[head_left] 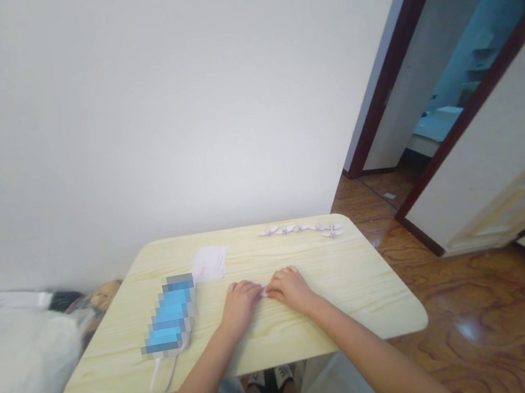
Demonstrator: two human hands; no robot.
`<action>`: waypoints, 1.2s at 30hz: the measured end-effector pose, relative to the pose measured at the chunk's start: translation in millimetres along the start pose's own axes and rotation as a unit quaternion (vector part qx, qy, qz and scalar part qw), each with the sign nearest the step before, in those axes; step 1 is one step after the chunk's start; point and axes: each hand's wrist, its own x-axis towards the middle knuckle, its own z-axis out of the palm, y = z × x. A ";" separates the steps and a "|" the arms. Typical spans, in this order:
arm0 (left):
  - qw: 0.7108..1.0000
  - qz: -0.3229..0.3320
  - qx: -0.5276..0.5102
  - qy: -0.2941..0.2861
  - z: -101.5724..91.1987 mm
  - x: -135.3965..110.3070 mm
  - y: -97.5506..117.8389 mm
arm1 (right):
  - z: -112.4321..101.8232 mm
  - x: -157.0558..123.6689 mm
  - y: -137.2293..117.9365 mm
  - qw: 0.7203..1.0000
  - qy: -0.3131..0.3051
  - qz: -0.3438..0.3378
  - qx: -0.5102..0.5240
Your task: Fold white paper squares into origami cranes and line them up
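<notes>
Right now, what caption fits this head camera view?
Left hand and right hand hold small white paper on a wooden table, paper cranes beyond.

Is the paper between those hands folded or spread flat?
Folded, it seems: the paper shows only as a small bit between the left hand and right hand, mostly hidden.

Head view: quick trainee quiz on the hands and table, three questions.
1. What do the left hand and right hand hold between their fingertips?
2. True or false: the row of folded paper figures lies near the far edge of the light wood table, beyond the hands.
3. Where is the pixelated blue object? A: left of the hands; B: right of the hands; C: on the floor.

Key: 1. A small piece of white paper. 2. True. 3. A.
</notes>
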 end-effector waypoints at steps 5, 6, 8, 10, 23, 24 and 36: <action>1.000 0.001 -0.002 0.015 5.1 -0.3 -3.4 | 3.5 1.6 -4.5 0.999 0.025 0.027 0.011; 1.000 0.007 -0.005 0.015 5.4 -0.6 -4.0 | 4.5 2.3 -5.2 0.999 0.029 0.038 0.016; 1.000 0.012 -0.010 0.024 5.4 -1.7 -5.1 | 6.6 4.3 -6.4 0.997 0.030 0.060 0.025; 0.999 0.003 -0.012 0.043 5.0 -3.1 -5.8 | 8.7 6.8 -7.4 0.996 0.029 0.079 0.026; 0.986 -0.133 -0.018 0.102 8.5 -3.3 10.4 | 5.3 15.3 -17.1 0.989 -0.006 0.150 -0.013; 0.985 -0.135 -0.018 0.104 8.5 -3.3 10.6 | 4.8 16.1 -17.2 0.988 -0.010 0.153 -0.013; 0.978 -0.168 -0.032 0.123 12.1 4.4 7.5 | 14.7 16.0 -7.1 0.979 0.050 0.188 0.063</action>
